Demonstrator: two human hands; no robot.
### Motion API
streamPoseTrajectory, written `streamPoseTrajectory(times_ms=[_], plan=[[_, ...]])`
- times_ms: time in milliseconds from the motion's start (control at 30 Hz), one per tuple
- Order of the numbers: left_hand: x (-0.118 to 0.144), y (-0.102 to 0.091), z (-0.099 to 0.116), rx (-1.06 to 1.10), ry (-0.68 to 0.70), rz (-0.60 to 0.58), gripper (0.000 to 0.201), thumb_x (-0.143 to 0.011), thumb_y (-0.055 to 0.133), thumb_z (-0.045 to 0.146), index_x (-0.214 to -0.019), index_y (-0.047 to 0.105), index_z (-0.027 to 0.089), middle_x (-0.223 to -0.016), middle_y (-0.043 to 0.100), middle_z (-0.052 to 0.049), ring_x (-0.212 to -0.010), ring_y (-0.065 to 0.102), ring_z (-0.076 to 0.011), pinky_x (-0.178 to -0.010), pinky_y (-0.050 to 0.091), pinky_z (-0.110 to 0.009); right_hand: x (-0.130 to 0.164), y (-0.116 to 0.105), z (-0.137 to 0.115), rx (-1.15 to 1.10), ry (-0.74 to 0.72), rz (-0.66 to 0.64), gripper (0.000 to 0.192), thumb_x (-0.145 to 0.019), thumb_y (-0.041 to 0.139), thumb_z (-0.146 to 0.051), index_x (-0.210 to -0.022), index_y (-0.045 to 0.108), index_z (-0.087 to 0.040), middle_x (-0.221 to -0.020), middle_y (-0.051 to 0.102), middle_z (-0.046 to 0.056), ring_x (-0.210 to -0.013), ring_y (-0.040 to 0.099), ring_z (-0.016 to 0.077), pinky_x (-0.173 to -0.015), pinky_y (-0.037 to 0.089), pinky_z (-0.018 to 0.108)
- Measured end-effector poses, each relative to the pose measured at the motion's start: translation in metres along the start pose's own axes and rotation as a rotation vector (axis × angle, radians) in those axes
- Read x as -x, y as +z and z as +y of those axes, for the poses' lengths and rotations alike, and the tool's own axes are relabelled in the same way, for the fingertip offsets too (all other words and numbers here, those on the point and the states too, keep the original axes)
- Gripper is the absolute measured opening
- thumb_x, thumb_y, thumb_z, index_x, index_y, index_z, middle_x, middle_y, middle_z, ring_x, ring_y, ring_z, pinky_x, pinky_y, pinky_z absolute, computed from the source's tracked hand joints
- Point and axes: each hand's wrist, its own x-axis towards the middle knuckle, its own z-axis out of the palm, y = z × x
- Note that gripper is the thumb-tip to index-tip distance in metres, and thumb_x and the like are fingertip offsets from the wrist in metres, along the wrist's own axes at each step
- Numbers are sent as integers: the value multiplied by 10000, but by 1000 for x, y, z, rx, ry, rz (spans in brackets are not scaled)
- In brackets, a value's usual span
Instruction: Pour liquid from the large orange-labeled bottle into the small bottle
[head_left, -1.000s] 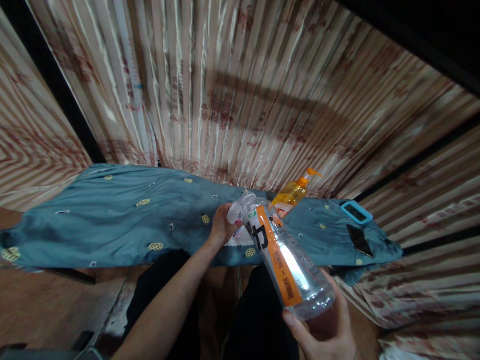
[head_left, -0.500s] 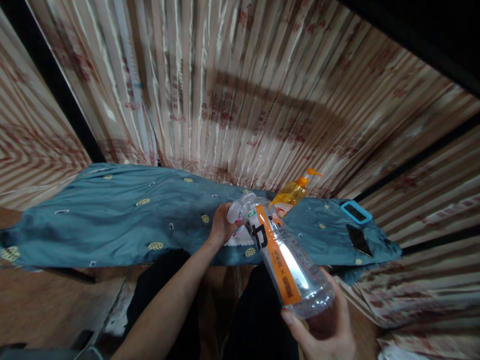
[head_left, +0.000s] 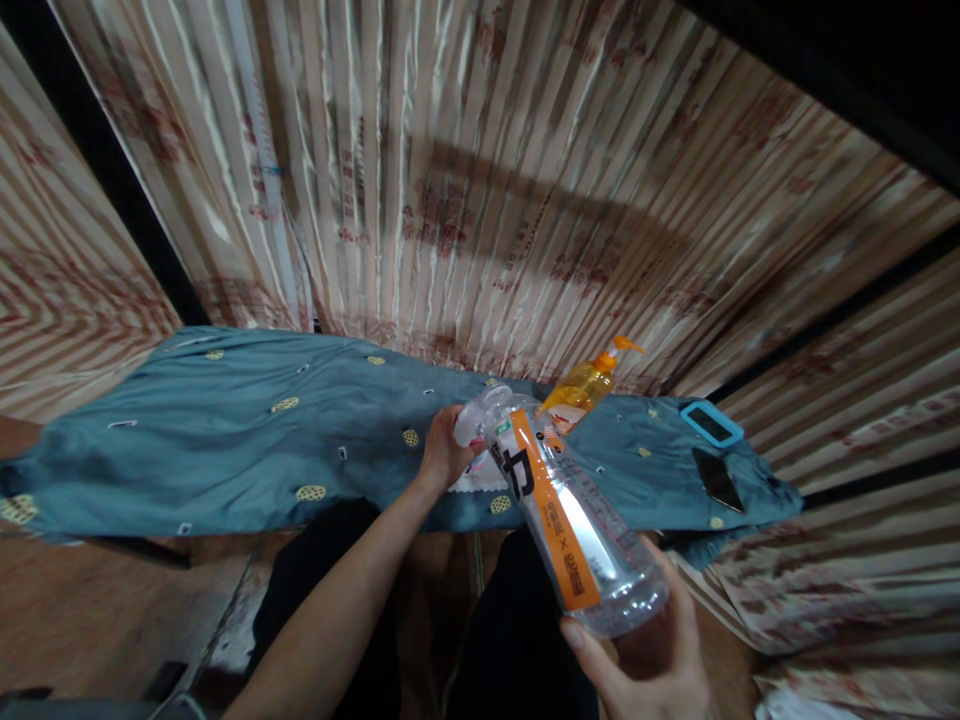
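Note:
A clear plastic bottle (head_left: 559, 510) with an orange label strip is tilted in front of me, its base toward me on the right. My right hand (head_left: 652, 640) grips the base end, thumb on the near side. At the far end my left hand (head_left: 444, 450) is closed around a clear, rounded piece (head_left: 476, 415) at the bottle's neck; whether it is part of the bottle I cannot tell. Behind the bottle stands an orange pump bottle (head_left: 577, 395) of yellow liquid. A white packet (head_left: 480, 475) lies partly hidden beneath the bottle and my left hand.
A teal cloth with yellow pineapple prints (head_left: 225, 440) covers the narrow table. Toward its right end lie a blue-framed device (head_left: 711, 425) and a dark phone (head_left: 716, 480). Pleated curtains (head_left: 420, 200) hang behind, with dark frame bars (head_left: 112, 170) at the sides.

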Motion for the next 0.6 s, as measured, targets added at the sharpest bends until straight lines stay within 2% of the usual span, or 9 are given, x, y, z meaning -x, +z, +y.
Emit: streamPoseTrajectory(times_ms=[333,600], plan=[[0,-2,2,0,10,10,412,-620,754,129,-1000,608,189,-1006,662,-41,-942,630,-217,-857,533,-385,0,-2,9,38,23,-20,1050,-497,822,-489,-1401,388,-175,-1372,516,179,-1231,531,347,-1019,431,450],[0,-1,3,-13,12,13,430,-606,752,108,-1004,608,189,-1012,664,-44,-966,628,-230,-868,532,-382,3,0,12,-30,44,-7,1021,-476,846,-446,-1364,410,-193,-1326,537,143,-1141,578,259,-892,497,293]])
